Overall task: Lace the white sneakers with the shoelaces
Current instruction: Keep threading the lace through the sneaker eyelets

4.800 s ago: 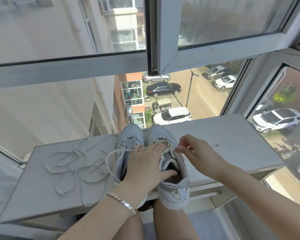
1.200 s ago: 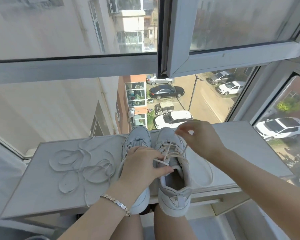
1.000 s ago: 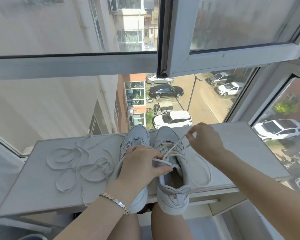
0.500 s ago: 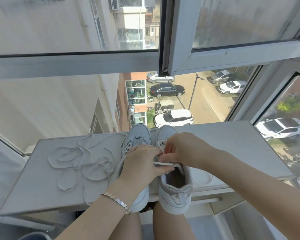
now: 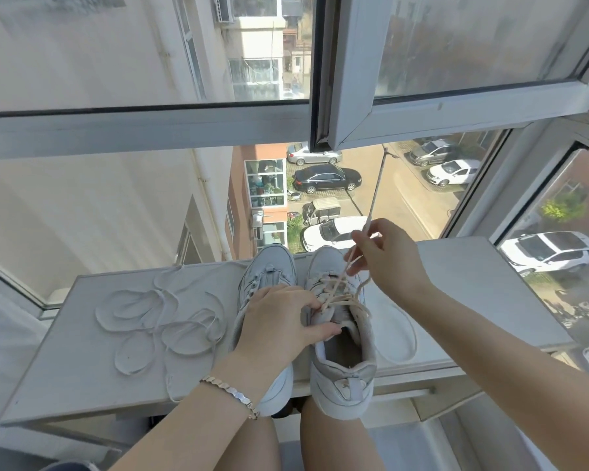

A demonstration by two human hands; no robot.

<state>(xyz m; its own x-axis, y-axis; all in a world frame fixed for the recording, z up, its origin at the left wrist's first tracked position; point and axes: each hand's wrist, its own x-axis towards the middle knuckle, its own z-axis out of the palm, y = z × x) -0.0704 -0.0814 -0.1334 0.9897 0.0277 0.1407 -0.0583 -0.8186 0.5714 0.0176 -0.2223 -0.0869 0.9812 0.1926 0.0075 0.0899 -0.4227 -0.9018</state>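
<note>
Two white sneakers stand side by side on a pale ledge point(image 5: 456, 277), heels toward me. My left hand point(image 5: 279, 321) lies over the left sneaker point(image 5: 269, 266) and grips the tongue of the right sneaker point(image 5: 344, 365) with thumb and fingers. My right hand point(image 5: 385, 256) pinches a cream shoelace point(image 5: 337, 283) above the right sneaker's toe, pulled taut up from the eyelets; its free end sticks up past the hand. A slack loop of the same lace lies on the ledge right of that shoe.
A second white shoelace point(image 5: 160, 317) lies in loose loops on the ledge's left part. Window glass and a white frame point(image 5: 337, 96) rise right behind the ledge, with a street and parked cars far below. My knees sit under the ledge's near edge.
My right hand was down at the right sneaker's eyelets half a second ago; it has risen up and away, drawing the lace taut. My left hand has stayed on the tongue.
</note>
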